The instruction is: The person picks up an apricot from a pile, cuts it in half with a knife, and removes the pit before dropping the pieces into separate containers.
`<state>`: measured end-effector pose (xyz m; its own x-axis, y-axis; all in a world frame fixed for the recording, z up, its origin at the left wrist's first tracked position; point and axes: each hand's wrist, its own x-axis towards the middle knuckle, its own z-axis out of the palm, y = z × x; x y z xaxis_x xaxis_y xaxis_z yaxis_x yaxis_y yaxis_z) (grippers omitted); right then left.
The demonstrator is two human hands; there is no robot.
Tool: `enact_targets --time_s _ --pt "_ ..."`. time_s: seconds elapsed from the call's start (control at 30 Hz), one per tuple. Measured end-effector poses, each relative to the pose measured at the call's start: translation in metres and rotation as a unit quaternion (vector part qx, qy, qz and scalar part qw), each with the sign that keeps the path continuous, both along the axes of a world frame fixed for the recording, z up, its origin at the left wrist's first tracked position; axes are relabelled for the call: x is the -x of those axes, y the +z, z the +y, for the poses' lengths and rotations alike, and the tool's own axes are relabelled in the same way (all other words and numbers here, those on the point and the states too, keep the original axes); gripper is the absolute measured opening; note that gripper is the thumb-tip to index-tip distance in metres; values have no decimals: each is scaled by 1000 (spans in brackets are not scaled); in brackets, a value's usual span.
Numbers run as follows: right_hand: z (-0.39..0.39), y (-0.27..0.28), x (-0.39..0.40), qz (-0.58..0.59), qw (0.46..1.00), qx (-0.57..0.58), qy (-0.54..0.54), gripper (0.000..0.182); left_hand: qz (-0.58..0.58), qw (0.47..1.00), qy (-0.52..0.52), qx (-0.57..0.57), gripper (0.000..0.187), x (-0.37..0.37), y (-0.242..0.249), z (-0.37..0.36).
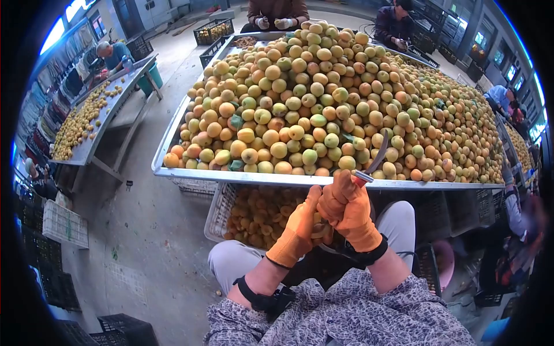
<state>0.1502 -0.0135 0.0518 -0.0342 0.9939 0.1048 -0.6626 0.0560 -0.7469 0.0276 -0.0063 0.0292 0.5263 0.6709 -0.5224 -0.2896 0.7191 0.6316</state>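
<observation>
My right hand, in an orange glove, is closed around the red handle of a curved knife. The blade points up and away over the front rim of the metal table. My left hand, gloved the same way, is closed and close against the right hand. Apricot pieces show in the gap between the gloves; whether the left fingers grip one is hidden. Whole apricots are heaped on the metal-rimmed table in front. Below its edge, a white crate holds split apricots.
A second table with scattered apricots stands left, a person beside it. Other people work at the far side and right. Dark crates and a pale crate are on the floor left; a pink tub is at right.
</observation>
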Motion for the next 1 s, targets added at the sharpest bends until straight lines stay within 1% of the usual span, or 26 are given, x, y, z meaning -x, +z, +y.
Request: enact_targets --time_s 0.1,0.13,0.17,0.2,0.23,0.27,0.3,0.33,0.37,0.4,0.47,0.5,0.57,0.6,0.63,0.67,0.7,0.73,0.77,0.8,0.83,0.87,0.9,0.93,0.97,1.0 --pt "-8 -3 13 -41 998 -3 -37 51 -19 1000 -5 -24 52 0 -9 -3" --pt "-10 -11 15 -78 995 -4 -65 48 9 1000 -8 20 53 -5 -14 1" --pt "-12 -16 18 -114 989 -7 -92 45 6 1000 -5 26 53 -8 -13 2" --pt "-10 -11 19 -77 993 -18 -85 41 14 999 13 31 53 -10 -12 2" --pt "-7 -23 14 -70 992 -63 -87 38 24 999 30 34 56 -11 -11 0" --pt "-5 -19 15 -28 995 -26 -91 37 53 998 11 34 51 -8 -11 2" --pt "-4 -14 15 16 995 11 -96 36 53 998 10 34 51 -9 -13 3" --pt "-1 -13 15 19 995 9 -99 36 94 995 4 -16 50 -11 -18 5" --pt "0 -13 15 68 992 52 -89 35 137 988 -3 -65 50 -12 -23 7" --pt "0 -13 15 118 985 97 -78 33 141 988 -8 -65 50 -13 -30 9" --pt "-2 -11 20 97 986 102 -90 33 45 995 45 -77 49 -14 -40 8" --pt "0 -9 22 73 987 102 -100 33 48 995 42 -78 49 -14 -39 6" --pt "2 -8 21 76 986 96 -112 34 -11 996 75 37 47 -12 -28 8" --pt "0 -4 17 109 983 81 -122 35 -5 998 62 7 53 -12 -26 10" --pt "-1 -1 13 141 980 68 -127 36 1 998 52 -22 65 -12 -26 12" --pt "-5 0 3 146 982 31 -120 42 0 998 51 -28 67 -10 -24 15" --pt "-13 2 -12 53 994 -15 -91 36 -1 998 48 -31 69 -8 -23 17" --pt "-20 -5 -22 -100 989 71 -83 28 -8 998 44 -42 70 -6 -22 18" --pt "-25 -14 -26 -252 953 151 -76 21 -11 998 40 -39 68 -4 -17 17" --pt "-29 -21 -14 -307 944 70 -96 10 -23 998 62 -14 66 -4 -17 17" --pt "-34 -26 -2 -359 926 -11 -118 11 -35 996 82 12 64 -4 -20 17" --pt "-39 -29 -4 -496 856 -64 -134 16 -54 997 47 -15 61 -1 -24 18" --pt "-43 -31 -7 -619 763 -113 -148 23 -45 997 64 -12 59 -6 -27 19" --pt "-46 -36 -8 -646 740 -113 -146 26 -12 994 71 -78 56 -9 -29 15" --pt "-47 -39 -10 -645 741 -122 -141 23 23 986 79 -142 52 -10 -25 9" --pt "-47 -45 -15 -612 764 -134 -153 23 8 987 30 -155 43 -5 -30 15"
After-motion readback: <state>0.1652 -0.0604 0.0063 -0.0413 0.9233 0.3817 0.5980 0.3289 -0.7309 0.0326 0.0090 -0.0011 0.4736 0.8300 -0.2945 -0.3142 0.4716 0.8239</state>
